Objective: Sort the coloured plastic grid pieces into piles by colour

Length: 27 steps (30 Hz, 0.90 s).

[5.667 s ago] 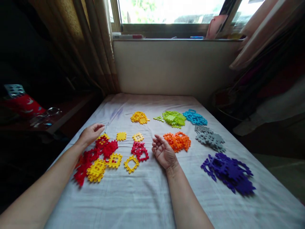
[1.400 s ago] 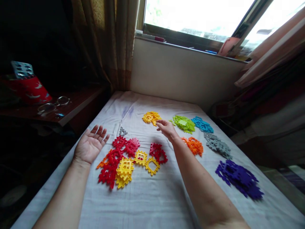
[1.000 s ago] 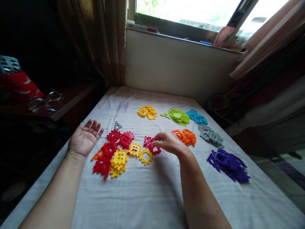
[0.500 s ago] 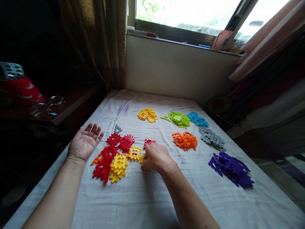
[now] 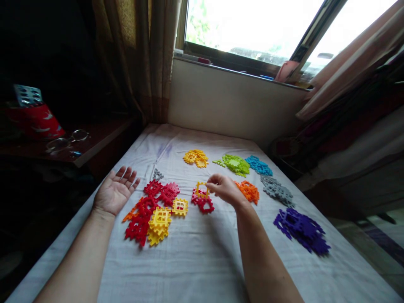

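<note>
Pinched between the fingers of my right hand (image 5: 225,189) is a yellow square frame-shaped interlocking block (image 5: 198,190), held up over the sheet. Below and behind it lie red blocks (image 5: 205,205), partly covered from view. My left hand (image 5: 116,191) rests palm up with its fingers spread, holding nothing. To its right is a cluster of red blocks (image 5: 148,204), and a stack of yellow blocks (image 5: 160,219) overlaps the cluster's near side. A single yellow block (image 5: 179,207) lies just right of that stack. One grey triangular piece (image 5: 158,174) sits behind the red ones.
Sorted piles lie farther off: yellow-orange (image 5: 195,158), green (image 5: 236,164), blue (image 5: 259,165), grey (image 5: 277,189), orange (image 5: 249,191) and purple (image 5: 302,230). Eyeglasses (image 5: 67,141) and a red container (image 5: 36,121) stand on a dark side table at left. A wall and window close off the back.
My right hand has lifted the yellow frame block off the sheet and moved up and right, uncovering a red block beneath. My left hand stays palm up. The view has shifted slightly.
</note>
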Available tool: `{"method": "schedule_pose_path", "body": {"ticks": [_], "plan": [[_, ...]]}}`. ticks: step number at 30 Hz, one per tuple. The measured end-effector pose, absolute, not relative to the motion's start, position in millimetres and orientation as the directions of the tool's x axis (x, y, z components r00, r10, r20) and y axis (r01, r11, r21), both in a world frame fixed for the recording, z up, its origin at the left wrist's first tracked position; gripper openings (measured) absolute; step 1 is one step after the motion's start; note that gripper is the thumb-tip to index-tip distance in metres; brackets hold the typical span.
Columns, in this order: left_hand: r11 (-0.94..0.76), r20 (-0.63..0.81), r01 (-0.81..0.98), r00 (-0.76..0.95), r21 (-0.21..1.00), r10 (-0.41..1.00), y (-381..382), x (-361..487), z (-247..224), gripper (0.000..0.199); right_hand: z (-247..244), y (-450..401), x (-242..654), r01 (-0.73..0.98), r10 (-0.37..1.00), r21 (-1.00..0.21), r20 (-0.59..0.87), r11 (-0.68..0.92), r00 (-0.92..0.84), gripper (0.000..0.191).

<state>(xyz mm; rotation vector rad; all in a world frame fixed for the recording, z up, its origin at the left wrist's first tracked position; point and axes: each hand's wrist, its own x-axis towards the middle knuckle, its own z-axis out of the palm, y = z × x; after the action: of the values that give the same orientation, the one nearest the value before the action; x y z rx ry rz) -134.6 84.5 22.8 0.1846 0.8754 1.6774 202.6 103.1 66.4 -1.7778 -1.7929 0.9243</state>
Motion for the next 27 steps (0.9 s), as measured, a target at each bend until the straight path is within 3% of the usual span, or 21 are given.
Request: {"method": "schedule_pose_path", "body": {"ticks": [3,6,9,14,18,20,23,27], "plan": [[-0.044,-0.323,-0.778,-0.312,0.627,0.893,84.9,-135.0,22.1,0.031,58.9,140.4,195.0,0.358,0.978,-0.912,-0.163,-0.199,0.129,0.014],[-0.043,-0.322,-0.778,-0.308,0.627,0.895,85.2,-136.1,21.1,0.028,59.2,177.2,183.8,0.196,0.956,-0.954,-0.181,-0.228,0.232,0.012],[-0.044,-0.322,-0.778,-0.31,0.627,0.894,85.5,-137.0,20.7,0.024,61.9,201.3,178.8,0.18,0.946,-0.96,-0.158,-0.214,0.284,0.004],[-0.041,-0.326,-0.778,-0.31,0.627,0.893,85.2,-135.0,22.8,0.031,50.2,191.4,172.4,0.216,0.949,-0.949,-0.168,-0.229,0.267,0.011],[-0.049,-0.328,-0.777,-0.32,0.628,0.889,84.7,-132.9,23.8,0.033,38.2,147.0,159.3,0.361,0.993,-0.928,-0.111,-0.094,-0.027,0.009],[-0.051,-0.326,-0.777,-0.322,0.628,0.889,84.5,-132.6,23.3,0.034,39.8,121.9,154.2,0.52,0.968,-0.853,-0.088,0.047,-0.233,0.012],[-0.051,-0.313,-0.774,-0.315,0.631,0.896,84.1,-132.6,22.3,0.034,50.4,91.1,149.2,0.749,0.888,-0.592,-0.116,0.297,-0.444,0.02],[-0.053,-0.315,-0.773,-0.319,0.632,0.894,83.6,-131.9,23.5,0.034,60.8,70.1,140.0,0.809,0.804,-0.252,-0.153,0.531,-0.575,0.032]]}}
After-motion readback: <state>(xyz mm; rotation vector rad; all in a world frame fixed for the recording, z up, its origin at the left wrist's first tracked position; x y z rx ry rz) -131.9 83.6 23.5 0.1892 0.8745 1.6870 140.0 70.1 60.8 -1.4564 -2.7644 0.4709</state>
